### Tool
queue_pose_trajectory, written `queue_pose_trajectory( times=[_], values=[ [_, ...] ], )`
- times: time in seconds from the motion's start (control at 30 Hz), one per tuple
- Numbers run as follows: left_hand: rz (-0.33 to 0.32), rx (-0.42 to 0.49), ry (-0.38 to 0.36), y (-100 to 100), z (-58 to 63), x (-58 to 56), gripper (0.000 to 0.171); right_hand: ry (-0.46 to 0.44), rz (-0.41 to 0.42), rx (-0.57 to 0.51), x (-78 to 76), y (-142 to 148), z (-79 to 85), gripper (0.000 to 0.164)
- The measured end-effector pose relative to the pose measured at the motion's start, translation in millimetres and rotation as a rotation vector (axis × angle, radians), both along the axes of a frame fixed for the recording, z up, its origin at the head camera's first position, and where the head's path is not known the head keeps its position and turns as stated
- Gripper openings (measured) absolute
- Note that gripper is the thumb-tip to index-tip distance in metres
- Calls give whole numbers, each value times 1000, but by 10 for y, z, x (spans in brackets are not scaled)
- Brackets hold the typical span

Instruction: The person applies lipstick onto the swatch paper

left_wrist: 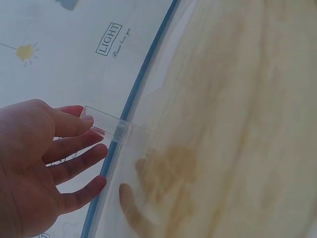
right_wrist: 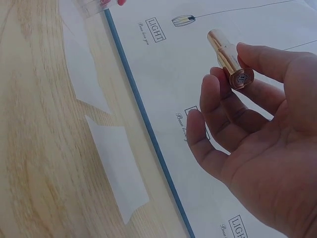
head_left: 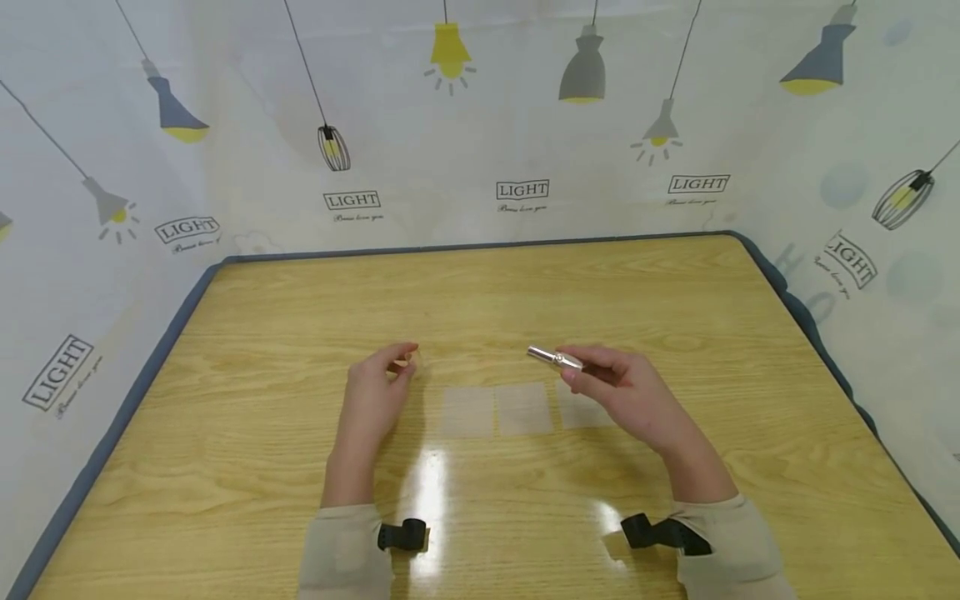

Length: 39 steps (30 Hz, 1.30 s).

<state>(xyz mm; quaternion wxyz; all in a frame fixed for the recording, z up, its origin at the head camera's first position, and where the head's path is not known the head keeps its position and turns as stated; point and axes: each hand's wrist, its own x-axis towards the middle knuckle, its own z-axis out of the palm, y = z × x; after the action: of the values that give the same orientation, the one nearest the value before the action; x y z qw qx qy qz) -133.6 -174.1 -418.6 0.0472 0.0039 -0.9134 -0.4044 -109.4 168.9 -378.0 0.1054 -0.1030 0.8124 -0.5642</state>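
Note:
Between thumb and fingertips, my left hand (head_left: 375, 392) pinches a clear, see-through rectangular cap (left_wrist: 105, 120). The cap is faint in the head view and stands out better in the left wrist view, where the other fingers are spread. My right hand (head_left: 633, 396) holds a shiny metallic lipstick tube (head_left: 553, 357) above the table, its narrower end pointing left. In the right wrist view the lipstick tube (right_wrist: 229, 62) looks gold, with a round label on its base. The two hands are apart, with the tube and the cap separate.
A row of three thin whitish paper squares lies on the wooden table (head_left: 480, 308): a left square (head_left: 468, 413), a middle square (head_left: 524, 408) and a right square (head_left: 583, 410) partly under my right hand. Lamp-printed white sheeting (head_left: 480, 133) surrounds the table's back and sides.

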Motion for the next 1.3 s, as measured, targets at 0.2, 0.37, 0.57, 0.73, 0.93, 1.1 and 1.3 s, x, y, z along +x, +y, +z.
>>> queue_pose_trajectory(
  times=[0.2, 0.37, 0.57, 0.73, 0.93, 1.1, 1.3],
  values=[
    [4, -9, -6, 9, 5, 2, 35, -5, 0, 2, 9, -5, 11, 39],
    [8, -10, -21, 8, 11, 6, 37, -7, 0, 6, 14, -4, 19, 39],
    [12, -18, -38, 2, 30, 22, 37, -11, 3, 6, 12, -2, 14, 40],
    [9, -44, -8, 7, 81, 34, 36, -5, 6, 6, 6, -4, 9, 40],
    [13, -81, 95, 67, 183, 69, 32, 6, 11, -3, 24, -13, 45, 39],
    [28, -70, 221, 172, 294, 113, 32, 28, 11, 1, 42, -16, 110, 38],
    [-27, 19, 316, 393, 420, 181, 32, 40, 7, -4, 63, -30, 167, 40]
  ],
)
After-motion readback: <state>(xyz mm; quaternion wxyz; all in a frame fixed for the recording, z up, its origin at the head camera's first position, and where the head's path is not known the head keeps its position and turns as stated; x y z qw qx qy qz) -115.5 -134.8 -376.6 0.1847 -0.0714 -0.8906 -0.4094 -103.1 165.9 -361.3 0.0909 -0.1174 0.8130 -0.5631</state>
